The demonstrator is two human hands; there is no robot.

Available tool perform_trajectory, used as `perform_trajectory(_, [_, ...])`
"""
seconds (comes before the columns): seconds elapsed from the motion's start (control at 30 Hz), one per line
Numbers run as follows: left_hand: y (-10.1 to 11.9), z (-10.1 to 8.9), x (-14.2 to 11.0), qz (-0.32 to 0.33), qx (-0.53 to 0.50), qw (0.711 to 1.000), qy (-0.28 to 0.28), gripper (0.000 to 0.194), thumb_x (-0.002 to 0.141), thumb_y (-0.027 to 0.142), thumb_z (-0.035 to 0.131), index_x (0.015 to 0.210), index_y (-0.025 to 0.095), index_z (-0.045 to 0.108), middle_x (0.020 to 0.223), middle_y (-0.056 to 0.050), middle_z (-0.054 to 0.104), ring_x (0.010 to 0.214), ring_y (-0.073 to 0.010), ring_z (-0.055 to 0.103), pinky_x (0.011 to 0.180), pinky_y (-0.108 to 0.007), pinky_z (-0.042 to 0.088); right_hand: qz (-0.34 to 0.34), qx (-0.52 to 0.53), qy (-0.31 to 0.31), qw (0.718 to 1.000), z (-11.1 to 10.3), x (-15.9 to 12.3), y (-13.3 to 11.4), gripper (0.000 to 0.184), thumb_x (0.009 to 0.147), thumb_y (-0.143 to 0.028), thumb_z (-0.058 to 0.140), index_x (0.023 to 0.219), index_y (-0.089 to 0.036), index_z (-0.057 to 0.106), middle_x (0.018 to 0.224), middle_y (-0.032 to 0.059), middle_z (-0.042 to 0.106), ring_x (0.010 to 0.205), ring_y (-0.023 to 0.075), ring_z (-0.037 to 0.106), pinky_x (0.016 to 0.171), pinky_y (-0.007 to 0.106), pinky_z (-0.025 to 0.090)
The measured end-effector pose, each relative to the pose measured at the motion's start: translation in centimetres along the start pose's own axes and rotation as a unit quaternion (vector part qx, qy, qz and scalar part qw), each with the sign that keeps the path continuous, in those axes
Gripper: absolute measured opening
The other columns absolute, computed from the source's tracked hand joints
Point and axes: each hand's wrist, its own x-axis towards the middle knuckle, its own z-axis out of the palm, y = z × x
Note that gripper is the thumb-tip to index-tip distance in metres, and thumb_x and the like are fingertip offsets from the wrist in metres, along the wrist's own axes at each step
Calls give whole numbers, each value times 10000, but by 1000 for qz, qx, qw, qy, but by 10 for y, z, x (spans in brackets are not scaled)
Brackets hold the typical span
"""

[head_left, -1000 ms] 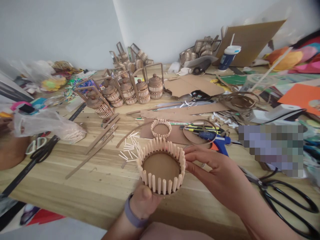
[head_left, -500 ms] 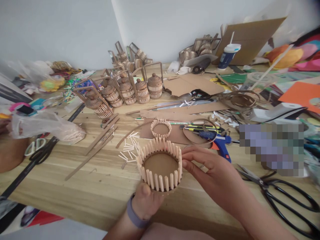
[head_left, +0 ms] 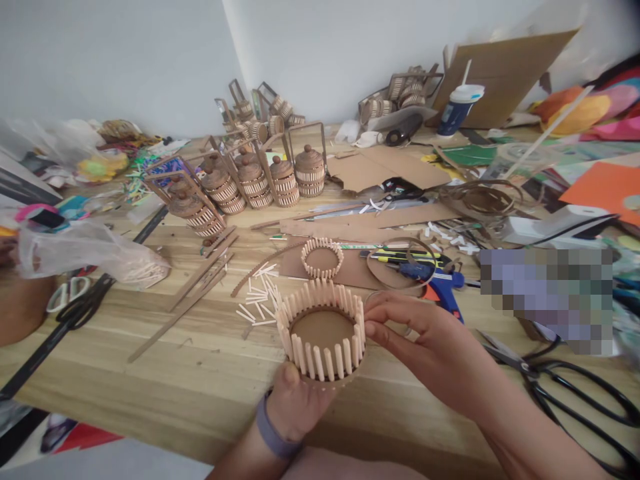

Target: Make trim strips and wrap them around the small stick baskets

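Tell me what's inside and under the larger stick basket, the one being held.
Inside the larger stick basket, a flat brown bottom shows. The left hand supports it from below, fingers mostly hidden. The underside of the bottom can't be seen.

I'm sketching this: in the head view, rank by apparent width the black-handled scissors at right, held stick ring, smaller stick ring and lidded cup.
1. Black-handled scissors
2. Held stick ring
Unranked: smaller stick ring and lidded cup look alike; the cup is farther off.
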Motion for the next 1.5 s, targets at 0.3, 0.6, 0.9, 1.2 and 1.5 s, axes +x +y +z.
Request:
perform_trajectory(0.3, [2,10,5,53,-5,998,-44,620,765,533,685,1328,300,572,1394,-20,560,1439,-298,266,1207,-470,161,36,30,-35,998,-2,1,6,230,894,-310,533,713,-225,649,795,12,697,793,177,634,739,309,471])
perform_trajectory(0.6, [2,18,9,74,-16,997,-33,560,760,510,716,1276,321,610,1359,-16,595,1384,-313,380,1172,-486,271,33,-2,-14,999,0,3,6,242,887,-301,517,691,-218,632,759,11,689,764,172,621,713,296,461])
perform_trajectory(0.9, [11,41,21,94,-31,995,-1,521,733,531,746,1198,314,656,1304,-4,633,1247,-248,540,1067,-375,438,18,-26,152,988,17,-2,6,166,901,-352,529,902,-222,633,856,25,712,794,175,659,701,276,518])
perform_trajectory(1.2, [14,55,18,92,131,985,69,812,596,527,843,1316,273,566,1241,-75,645,1207,-316,553,1072,-437,413,-65,-47,102,992,26,-5,2,501,874,-570,561,1216,-206,595,1145,121,698,1042,258,662,823,356,558])
perform_trajectory(1.5, [21,47,12,72,334,939,47,1002,475,666,831,1325,225,537,1132,-118,680,1116,-366,603,951,-463,522,-66,23,-65,995,5,-2,4,876,658,-600,769,1395,-222,484,1303,112,622,1173,304,591,945,372,512])
